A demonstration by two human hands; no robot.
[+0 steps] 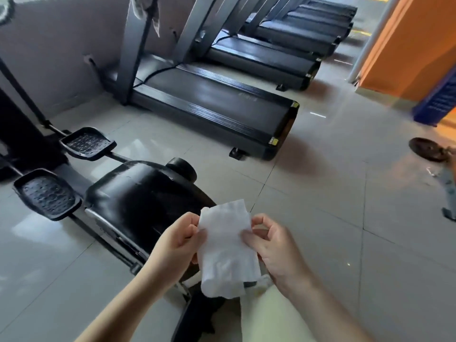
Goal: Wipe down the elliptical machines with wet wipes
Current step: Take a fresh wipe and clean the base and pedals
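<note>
Two grips close on a single white wet wipe (227, 243): the left hand (176, 239) pinches its upper left edge between thumb and curled fingers, and the right hand (276, 250) pinches the right edge, thumb laid across the face of the sheet. The wipe hangs between the hands as a partly folded sheet, upper corner standing free, lower end bunched and loose. It is held in the air, above the person's pale trouser leg (271, 317) and over the near end of the elliptical machine (116, 193). That machine's glossy black housing (148, 188) lies just beyond the left hand, with a round black cap (181, 169) at its far end. Two black studded pedals (47, 193) sit to the left of the housing, one nearer, one farther, each on a metal bar. The machine stands on a pale glossy tiled floor (320, 218). Beyond it a row of black treadmills (217, 102) runs side by side away toward the top of the view, their uprights against a grey wall (61, 58). On the right are an orange wall (419, 45) and a blue board (439, 99) beside it. A dark round weight plate (428, 149) lies flat on the floor near the right edge, well apart from the machines.
</note>
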